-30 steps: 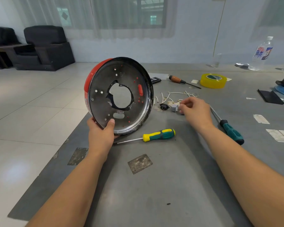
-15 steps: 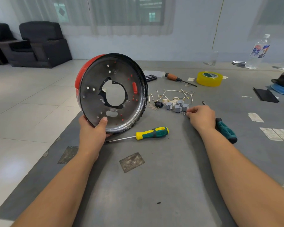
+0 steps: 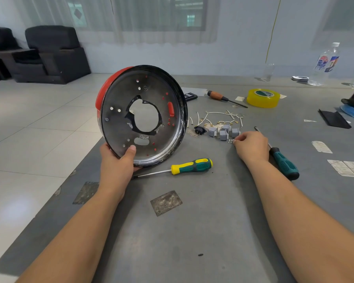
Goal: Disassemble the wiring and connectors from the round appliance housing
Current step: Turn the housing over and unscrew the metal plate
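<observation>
While your left hand (image 3: 116,164) grips the one housing (image 3: 141,115), four grey connectors (image 3: 223,132) lie beside your curled right hand (image 3: 250,147), which pinches small metal bits (image 3: 231,141).

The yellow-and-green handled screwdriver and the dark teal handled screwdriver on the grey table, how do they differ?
The yellow-and-green handled screwdriver lies nearly crosswise below the round appliance housing, untouched; the dark teal handled screwdriver runs lengthwise, away from the camera, its shaft partly hidden behind the right hand. The first has a two-colour handle, the second is all teal. Both lie flat on the grey table.
</observation>
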